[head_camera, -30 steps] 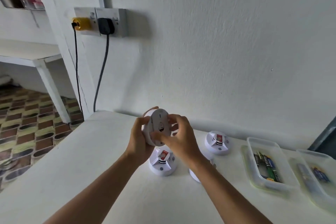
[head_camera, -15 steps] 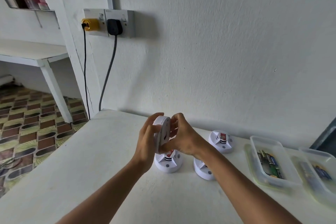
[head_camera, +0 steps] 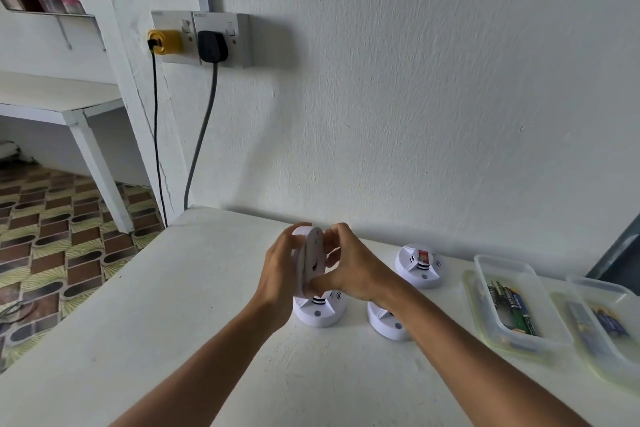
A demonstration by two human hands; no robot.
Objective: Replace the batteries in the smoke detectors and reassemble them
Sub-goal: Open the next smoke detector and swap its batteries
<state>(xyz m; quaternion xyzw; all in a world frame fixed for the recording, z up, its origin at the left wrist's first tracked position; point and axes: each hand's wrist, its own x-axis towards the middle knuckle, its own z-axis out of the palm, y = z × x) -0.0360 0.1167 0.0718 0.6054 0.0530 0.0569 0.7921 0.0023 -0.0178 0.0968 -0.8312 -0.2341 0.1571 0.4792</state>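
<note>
Detector is up off the surface, now turned edge-on between both hands. Left hand curls round its body; right hand pinches the backplate, seemingly twisting it, though seating is hidden. Three more detectors wait beyond, batteries in trays further right.

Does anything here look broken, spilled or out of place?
Nothing stands out. Both hands, left hand and right hand, grip one smoke detector on edge; three others sit upright on the table.
</note>
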